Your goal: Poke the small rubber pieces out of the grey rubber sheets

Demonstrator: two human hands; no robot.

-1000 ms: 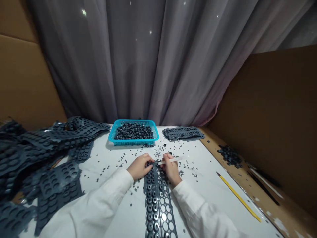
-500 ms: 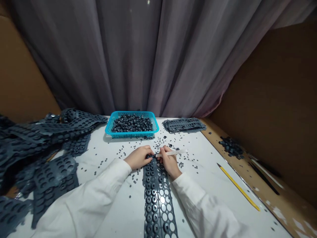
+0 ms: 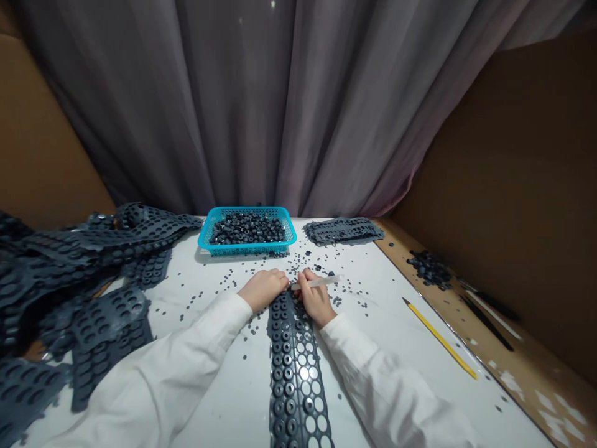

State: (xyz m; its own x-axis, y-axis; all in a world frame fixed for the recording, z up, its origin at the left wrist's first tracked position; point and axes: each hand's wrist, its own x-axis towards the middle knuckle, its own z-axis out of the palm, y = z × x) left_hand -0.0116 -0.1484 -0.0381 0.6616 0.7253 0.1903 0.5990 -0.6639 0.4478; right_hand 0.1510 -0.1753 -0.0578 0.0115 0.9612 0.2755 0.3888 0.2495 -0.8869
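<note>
A long dark rubber sheet [image 3: 295,373] runs from the front edge of the view up to both hands. Its left two columns hold ring-shaped rubber parts; many holes on the right show white table through them. My left hand [image 3: 265,288] is closed at the sheet's far end, and its fingertips hide what they pinch. In my right hand [image 3: 315,300] a whitish translucent pen-like stick [image 3: 326,280] is gripped, its tip pointing left toward the left fingertips. Small dark discs [image 3: 224,281] lie scattered around the hands.
A blue basket [image 3: 247,249] full of small black rubber parts stands behind the hands. Punched sheets [image 3: 345,231] are stacked to its right, and more rubber sheets [image 3: 112,311] pile up at left. A yellow pencil-like tool [image 3: 441,338] and a black heap [image 3: 428,269] lie at right.
My left fingers have moved slightly right and closed over the sheet's far end, near the stick's tip. The stick stays in my right hand. The whole view has shifted slightly.
</note>
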